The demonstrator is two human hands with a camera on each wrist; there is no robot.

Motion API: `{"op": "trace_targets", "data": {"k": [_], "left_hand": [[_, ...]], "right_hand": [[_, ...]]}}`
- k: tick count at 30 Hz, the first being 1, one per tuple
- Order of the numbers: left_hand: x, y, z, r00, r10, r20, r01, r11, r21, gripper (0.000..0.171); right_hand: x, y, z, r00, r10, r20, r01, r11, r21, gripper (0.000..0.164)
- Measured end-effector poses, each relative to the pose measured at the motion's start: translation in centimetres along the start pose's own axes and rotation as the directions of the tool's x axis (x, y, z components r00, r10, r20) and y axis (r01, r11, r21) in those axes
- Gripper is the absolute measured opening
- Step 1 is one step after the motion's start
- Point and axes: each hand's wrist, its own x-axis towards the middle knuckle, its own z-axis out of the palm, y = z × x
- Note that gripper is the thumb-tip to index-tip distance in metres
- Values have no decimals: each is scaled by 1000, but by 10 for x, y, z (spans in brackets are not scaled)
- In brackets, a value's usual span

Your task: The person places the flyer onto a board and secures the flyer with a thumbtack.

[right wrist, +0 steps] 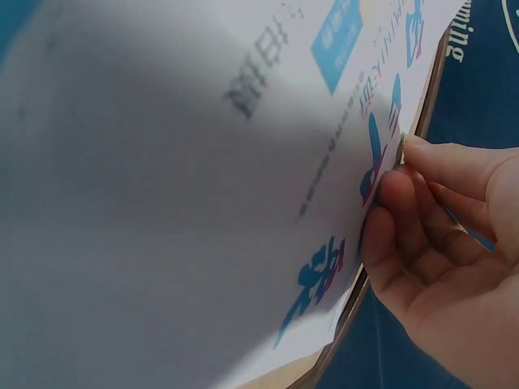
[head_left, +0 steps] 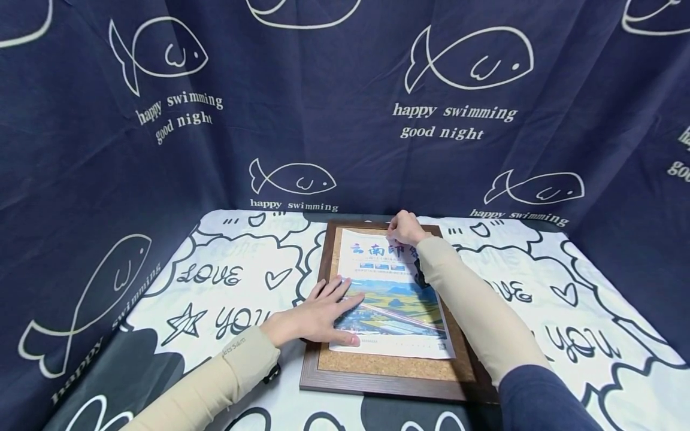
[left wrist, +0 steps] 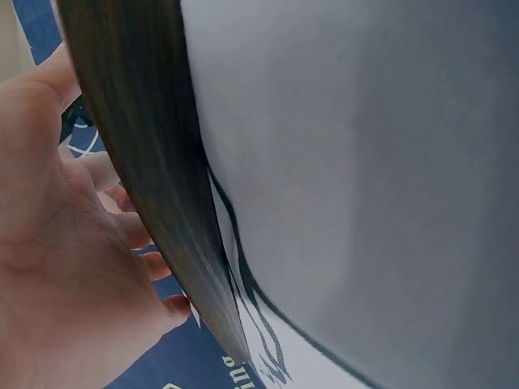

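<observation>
A printed poster (head_left: 393, 299) with blue title characters and a landscape picture lies on a cork board (head_left: 396, 367) in a dark wooden frame (head_left: 377, 384). My left hand (head_left: 321, 314) rests with spread fingers on the poster's left part. In the left wrist view the left hand (left wrist: 89, 219) shows beyond the frame's edge (left wrist: 154, 162). Near the poster's top, my right hand (head_left: 405, 228) has curled fingers against the paper. In the right wrist view the right hand (right wrist: 446, 219) pinches something tiny, mostly hidden between thumb and fingertips, that looks like a pin.
The board lies on a white and dark cloth (head_left: 226, 299) with printed words and hearts. A navy curtain (head_left: 323, 108) with white fish drawings stands behind and at both sides, close behind the frame's top edge.
</observation>
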Motion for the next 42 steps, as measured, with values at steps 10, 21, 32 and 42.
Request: {"op": "trace_targets", "data": {"k": [10, 21, 32, 42], "left_hand": [[1, 1, 0, 1000, 19, 3, -18, 1000, -8, 88], [5, -3, -1, 1000, 24, -7, -24, 1000, -18, 86], [13, -12, -20, 977, 60, -204, -67, 997, -31, 71], [1, -49, -64, 838, -45, -543, 99, 993, 70, 54]], "right_hand": [[-6, 1, -3, 1000, 14, 10, -14, 1000, -1, 15], [-6, -14, -6, 997, -14, 73, 33, 964, -263, 20], [-52, -52, -41, 914, -406, -20, 375, 862, -340, 43], [-89, -29, -91, 704, -637, -315, 385, 714, -585, 58]]}}
